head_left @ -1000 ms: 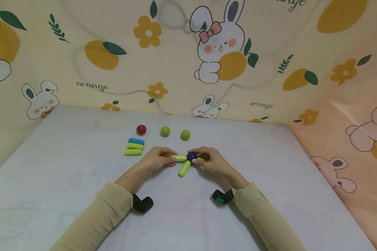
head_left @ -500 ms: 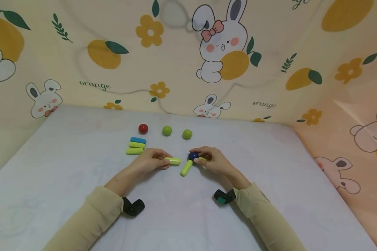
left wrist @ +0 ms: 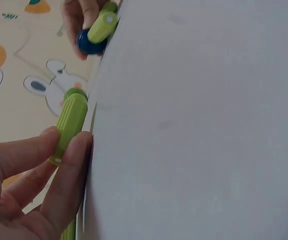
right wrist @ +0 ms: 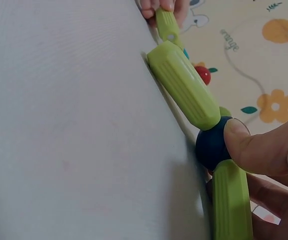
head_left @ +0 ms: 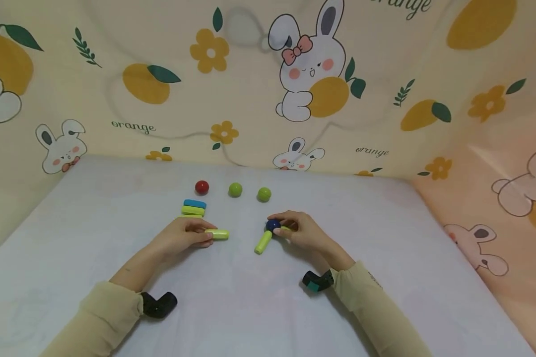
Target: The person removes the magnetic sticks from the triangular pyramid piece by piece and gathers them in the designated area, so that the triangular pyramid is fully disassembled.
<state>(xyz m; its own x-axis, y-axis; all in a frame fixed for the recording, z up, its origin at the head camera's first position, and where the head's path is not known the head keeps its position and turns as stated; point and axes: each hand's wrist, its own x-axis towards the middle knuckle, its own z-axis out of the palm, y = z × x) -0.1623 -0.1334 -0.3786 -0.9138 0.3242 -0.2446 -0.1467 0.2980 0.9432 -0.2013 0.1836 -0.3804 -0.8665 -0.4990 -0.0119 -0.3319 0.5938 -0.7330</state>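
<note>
My left hand pinches a yellow-green ribbed rod between thumb and fingers, close over the table. My right hand grips a dark blue ball, thumb pressed on its side. Two yellow-green rods are joined to that ball: one rod points toward the front, and another rod runs under the right hand, mostly hidden in the head view. A gap of bare tabletop separates the left hand's rod from the ball.
Behind the hands, a red ball, a green ball and a second green ball stand in a row. Left of them lie a blue rod and yellow-green rods, one partly behind the left hand. A patterned cloth backs the white table.
The left hand's rod, first against the blue ball, has come away and moved left with the hand, toward the loose rods. The right hand keeps its grip on the ball, nearly still.
</note>
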